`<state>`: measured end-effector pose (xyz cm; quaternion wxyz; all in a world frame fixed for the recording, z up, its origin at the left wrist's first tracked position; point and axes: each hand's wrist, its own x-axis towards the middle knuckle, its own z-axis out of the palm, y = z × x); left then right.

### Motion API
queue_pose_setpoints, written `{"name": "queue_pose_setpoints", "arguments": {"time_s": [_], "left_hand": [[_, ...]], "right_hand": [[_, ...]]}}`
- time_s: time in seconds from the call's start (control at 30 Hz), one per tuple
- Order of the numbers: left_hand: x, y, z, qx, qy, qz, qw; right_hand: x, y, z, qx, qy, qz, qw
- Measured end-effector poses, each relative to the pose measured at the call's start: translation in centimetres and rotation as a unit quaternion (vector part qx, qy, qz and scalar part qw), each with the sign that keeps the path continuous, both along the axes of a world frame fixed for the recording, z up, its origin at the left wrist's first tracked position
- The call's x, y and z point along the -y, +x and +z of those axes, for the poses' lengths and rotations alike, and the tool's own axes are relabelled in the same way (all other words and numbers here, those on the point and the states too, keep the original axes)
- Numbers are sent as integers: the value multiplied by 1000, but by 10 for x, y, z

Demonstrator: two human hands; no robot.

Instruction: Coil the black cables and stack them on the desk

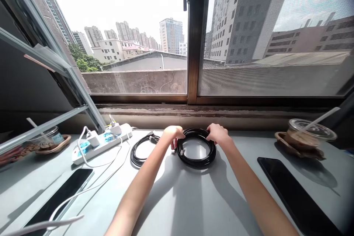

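A coiled black cable [197,163] rests on the grey table in the middle of the head view, with a small connector at its left inner side. My left hand [174,135] grips the upper left of this coil, fingers wrapped round it. On the upper right, my right hand [217,134] pinches the same coil between thumb and fingers. Just to the left lies a second black cable coil [134,156], partly behind my left forearm, and neither hand touches it.
On the left are a white power strip [102,143] with plugs, white cords, a dark phone [61,197] and a cup in a holder. A dark flat device [294,195] and a drink cup [304,136] stand right. The window sill [155,112] borders the back.
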<state>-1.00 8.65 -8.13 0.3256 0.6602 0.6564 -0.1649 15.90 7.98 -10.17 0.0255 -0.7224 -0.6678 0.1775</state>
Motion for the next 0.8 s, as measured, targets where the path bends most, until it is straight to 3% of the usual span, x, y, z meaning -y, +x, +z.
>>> {"name": "queue_pose_setpoints", "arguments": {"time_s": [0.23,0.47,0.63,0.8], "left_hand": [[5,-19,19,49,38,31,998],[5,-67,26,77,54,137,986],[2,-100,18,71,49,171,981],[-8,-98,-8,40,-10,181,983]], "right_hand": [[3,2,8,6,-19,0,1000],[25,6,31,-29,21,21,999],[43,8,49,-72,34,54,995],[58,9,61,-83,71,59,992]]}}
